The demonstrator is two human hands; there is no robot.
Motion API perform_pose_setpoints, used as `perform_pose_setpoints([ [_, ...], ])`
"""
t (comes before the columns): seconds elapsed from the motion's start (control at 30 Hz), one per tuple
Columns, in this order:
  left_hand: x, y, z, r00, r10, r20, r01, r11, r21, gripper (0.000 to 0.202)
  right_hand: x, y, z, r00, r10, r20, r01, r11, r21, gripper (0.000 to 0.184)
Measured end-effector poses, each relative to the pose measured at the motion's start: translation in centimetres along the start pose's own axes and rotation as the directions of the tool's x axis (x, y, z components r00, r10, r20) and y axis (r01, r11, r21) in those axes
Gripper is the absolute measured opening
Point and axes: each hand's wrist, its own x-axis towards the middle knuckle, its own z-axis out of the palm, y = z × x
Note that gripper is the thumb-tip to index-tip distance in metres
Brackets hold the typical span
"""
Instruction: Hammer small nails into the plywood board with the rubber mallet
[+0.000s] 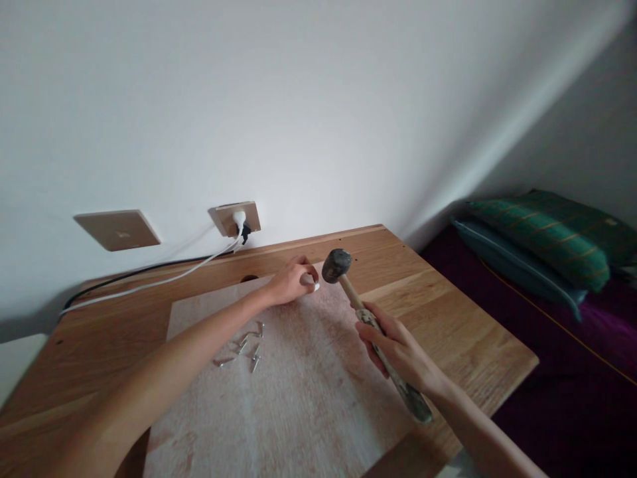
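My right hand [391,335] is wrapped round the wooden handle of a mallet [337,264]. Its dark head is raised and tilted, just right of my left hand [292,282]. My left fingers are pinched together over the far part of a pale wooden board [279,411], with a small white piece [316,286] showing at their tips; its kind is too small to make out. Nearer to me on the board, below my left forearm, lie several small shiny metal fasteners [243,345], like screws or nails.
The board lies on a wooden table [448,332] set against a white wall. White and black cables [149,287] run along the table's back left to a wall socket [237,220]. Beyond the right edge, cushions [542,232] rest on a purple cover [532,358].
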Motion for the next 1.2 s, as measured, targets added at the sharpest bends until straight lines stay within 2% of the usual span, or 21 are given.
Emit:
perform_pose_setpoints([
  [0.1, 0.0, -0.1, -0.1, 1.0, 0.012, 0.008, -0.011, 0.998, -0.059, 0.014, 0.0, -0.6, 0.1, 1.0, 0.017, -0.014, -0.017, 0.999, -0.035, 0.057],
  [0.2, 0.0, -0.4, 0.1, 0.999, 0.038, -0.039, -0.041, 0.996, -0.082, 0.015, -0.1, -0.5, 0.3, 1.0, 0.015, -0.015, -0.016, 0.997, -0.074, 0.064],
  [0.33, -0.1, -0.7, 0.3, 0.994, 0.083, -0.076, -0.092, 0.989, -0.114, 0.012, -0.1, 0.1, 0.6, 1.0, 0.001, 0.01, 0.0, 0.992, -0.123, 0.061],
  [0.7, -0.1, -1.0, 0.6, 0.994, 0.058, -0.09, -0.069, 0.99, -0.123, 0.01, -0.4, 0.1, 0.4, 1.0, 0.007, 0.009, -0.006, 0.99, -0.138, 0.058],
  [1.2, -0.2, -1.0, 0.2, 0.997, 0.069, -0.041, -0.074, 0.987, -0.143, 0.014, -0.6, -0.1, 0.6, 1.0, 0.021, -0.008, -0.022, 0.99, -0.14, 0.061],
])
